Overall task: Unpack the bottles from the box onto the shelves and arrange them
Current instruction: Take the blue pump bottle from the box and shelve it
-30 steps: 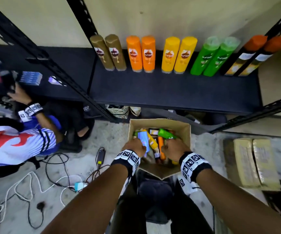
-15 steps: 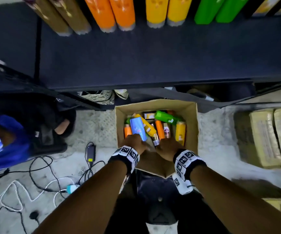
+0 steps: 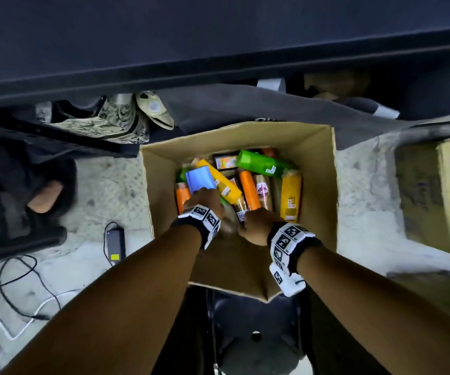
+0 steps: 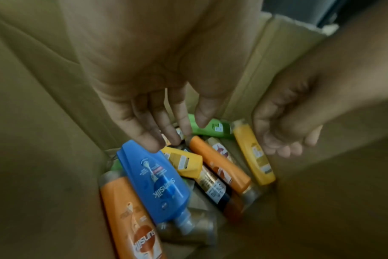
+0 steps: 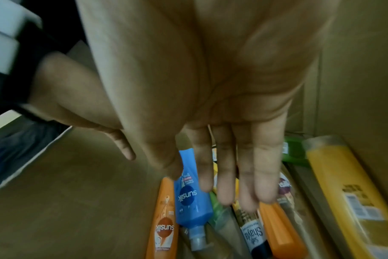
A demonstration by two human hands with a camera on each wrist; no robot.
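Both hands reached into the box (image 3: 318,169), the left hand (image 4: 144,98) and right hand (image 5: 210,105) with fingers straight, gripping nothing. The blue bottle (image 4: 153,184) lay tilted atop the pile, its cap end toward the person.

One box (image 3: 318,169) holds one blue bottle (image 3: 200,178), two orange bottles (image 3: 248,189), two yellow bottles (image 3: 291,197), and one green bottle (image 3: 259,162) in plain view.

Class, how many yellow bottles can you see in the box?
2. One yellow bottle lies slantwise mid-box beside the blue bottle; the other yellow bottle along the right wall of the box. Others may hide underneath.
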